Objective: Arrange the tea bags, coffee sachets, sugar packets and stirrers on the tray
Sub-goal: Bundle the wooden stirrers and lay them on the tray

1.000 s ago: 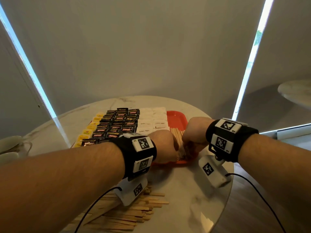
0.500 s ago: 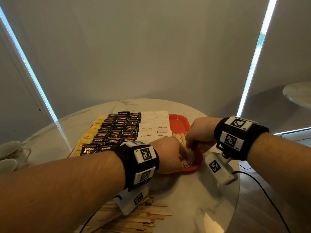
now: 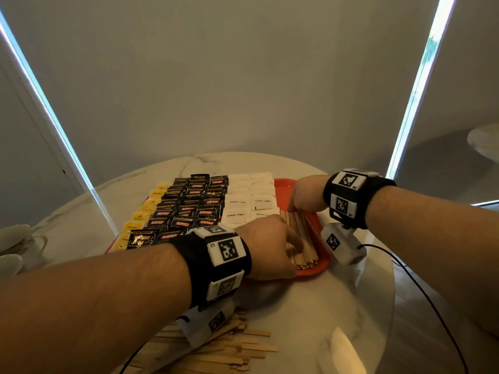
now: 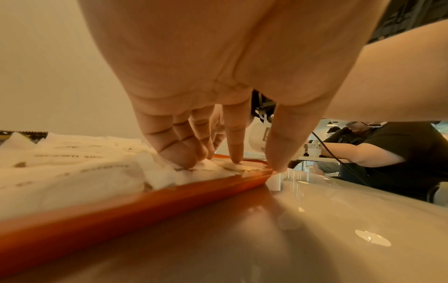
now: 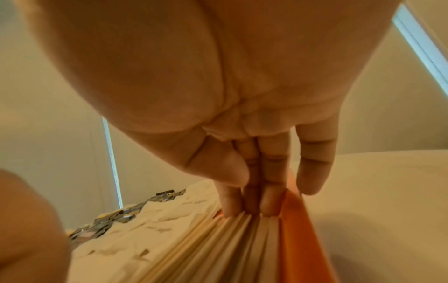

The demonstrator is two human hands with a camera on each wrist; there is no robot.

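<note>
Both hands fingers straight: left hand presses near end of stirrers on red tray, right hand presses far end; sugar packets just beside.

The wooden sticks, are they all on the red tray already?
No, a loose pile of wooden stirrers lies on the marble table, off the red tray.

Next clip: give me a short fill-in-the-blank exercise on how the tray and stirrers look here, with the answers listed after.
1. The tray is coloured ____.
2. The white packets read "brown ____".
3. The row of stirrers on the tray lies beside its ____ edge.
4. The loose stirrers lie on the ____, off the tray.

Answers: red; sugar; right; table
</note>
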